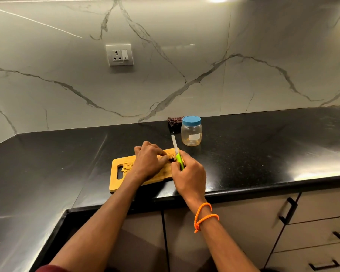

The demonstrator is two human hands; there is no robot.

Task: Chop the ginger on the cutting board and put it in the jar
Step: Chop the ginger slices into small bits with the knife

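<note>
A: Right, status on the hands?
B: Right hand (189, 173) is wrapped round the green handle of the knife (177, 154). White blade points away from the person, toward the wall, tip out past the far edge of the cutting board (114, 179).
A: And the left?
B: Left hand (148, 163) has curled fingers pinching the ginger (172, 156) down on the board, right beside the blade.
A: Anything already cut?
B: Pale chopped pieces (127, 166) sit in a small heap by the board's handle slot, left of the left hand.
A: Jar?
B: Jar (191, 132) stands upright on the black counter (263, 146), beyond the board and to its right, apart from it. Blue lid (191, 120) is on. Clear plastic, white label; can't tell if there's anything inside.
A: Other clutter?
B: Dark brown cloth-like bundle (174, 121) just behind the jar against the marble wall. Wall socket (119, 54) higher up. Orange cord bracelet (204, 215) on the right wrist.
</note>
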